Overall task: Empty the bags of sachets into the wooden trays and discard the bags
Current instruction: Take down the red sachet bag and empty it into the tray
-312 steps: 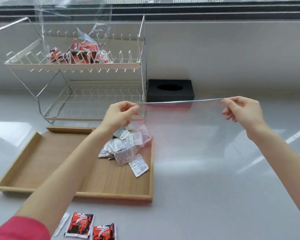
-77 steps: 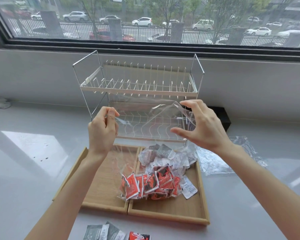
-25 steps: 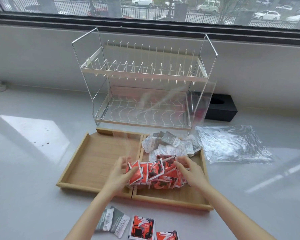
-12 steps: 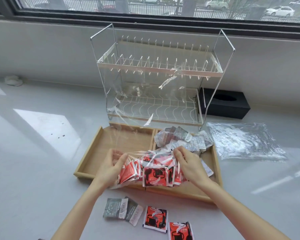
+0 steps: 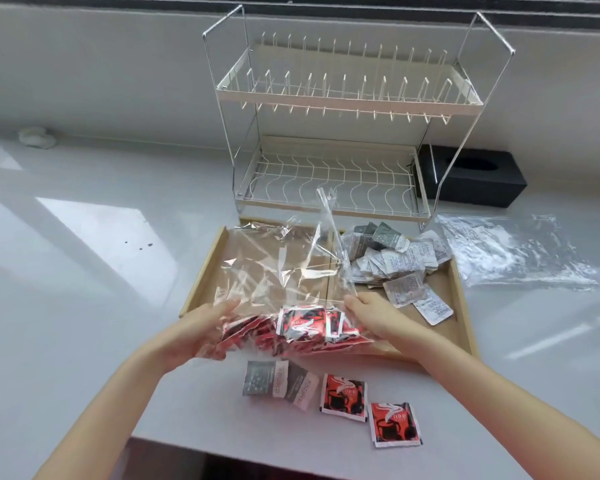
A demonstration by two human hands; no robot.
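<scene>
Fingers of the left hand (image 5: pixel 201 327) curl around the left end of a clear crinkled plastic bag (image 5: pixel 278 271), gripping it at about eight o'clock of the trays. The right hand (image 5: pixel 371 317) holds the bag's right end, thumb on top and fingers hidden beneath the film. A bundle of red-and-black foil sachets (image 5: pixel 302 327) sits inside the bag between the two hands, above the near rims of the trays. The bag's loose open end rises and spreads toward twelve o'clock over the left light wooden tray (image 5: pixel 201 271). The right light wooden tray (image 5: pixel 461 306), touching the left one, carries a heap of grey and silver sachets (image 5: pixel 392 261) in its far half.

On the white glossy countertop (image 5: pixel 84 306), at six o'clock of the trays, lie two grey sachets (image 5: pixel 278 381) and two loose red-and-black sachets (image 5: pixel 368 407). At three o'clock lies an empty crumpled clear bag (image 5: pixel 513 254). At twelve o'clock stands a two-tier white wire dish rack (image 5: pixel 340 102), with a black rectangular tissue box (image 5: pixel 475 180) just beside it at its right.
</scene>
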